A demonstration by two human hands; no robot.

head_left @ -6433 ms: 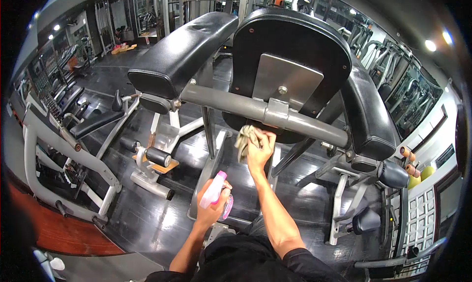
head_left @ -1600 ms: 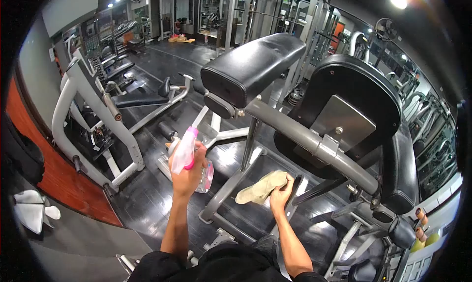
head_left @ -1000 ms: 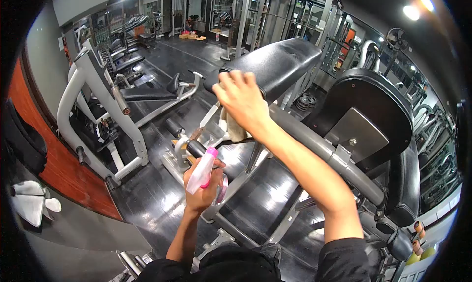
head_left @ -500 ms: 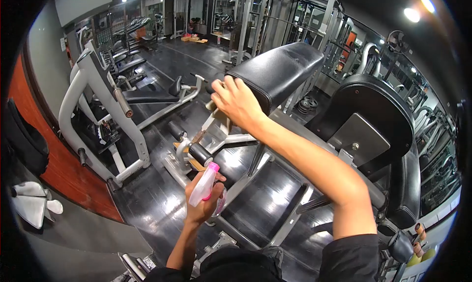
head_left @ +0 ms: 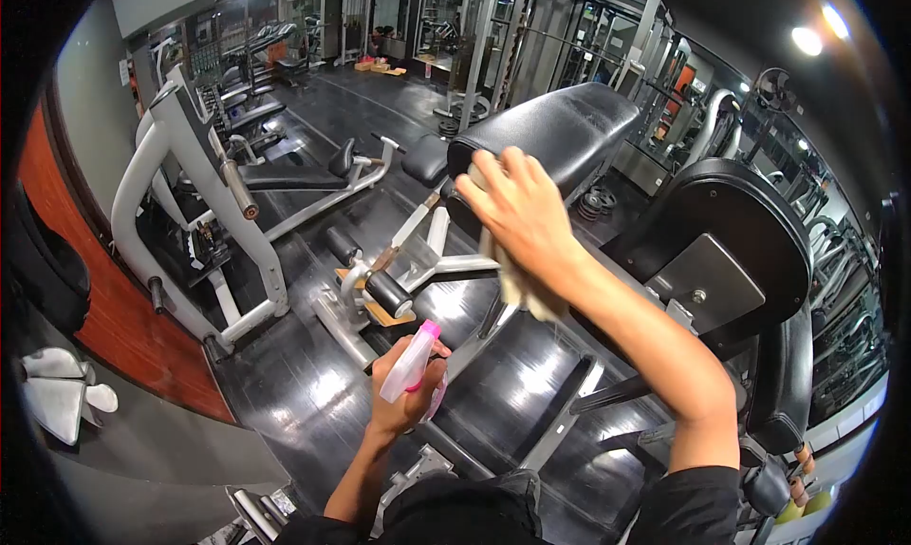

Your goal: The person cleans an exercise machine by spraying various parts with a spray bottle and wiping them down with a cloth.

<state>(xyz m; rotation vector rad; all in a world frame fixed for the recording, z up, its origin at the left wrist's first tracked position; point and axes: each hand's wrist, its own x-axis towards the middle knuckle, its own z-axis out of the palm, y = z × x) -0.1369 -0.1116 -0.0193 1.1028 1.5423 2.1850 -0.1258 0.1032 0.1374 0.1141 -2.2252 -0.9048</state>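
My left hand (head_left: 391, 410) is wrapped round a spray bottle (head_left: 408, 368) with a whitish trigger head and pink nozzle, held low in front of me. My right hand (head_left: 527, 220) grips a beige cloth (head_left: 533, 300), which hangs down below the palm. Its fingers press the cloth against the near end of a black padded bench (head_left: 560, 127). Part of the cloth is hidden behind the hand. Between the bench and the bottle sits a black foam roller (head_left: 387, 293) on the machine's grey frame.
A large black backrest (head_left: 726, 251) with a metal plate stands close on the right. To the left is a grey lever machine (head_left: 161, 165). Grey frame bars (head_left: 560, 431) cross the dark floor below my arms. Weight plates (head_left: 596, 201) lie beyond the bench.
My right hand has moved right along the bench's near end, and the cloth now shows hanging beneath it. My left hand with the spray bottle has shifted slightly right.
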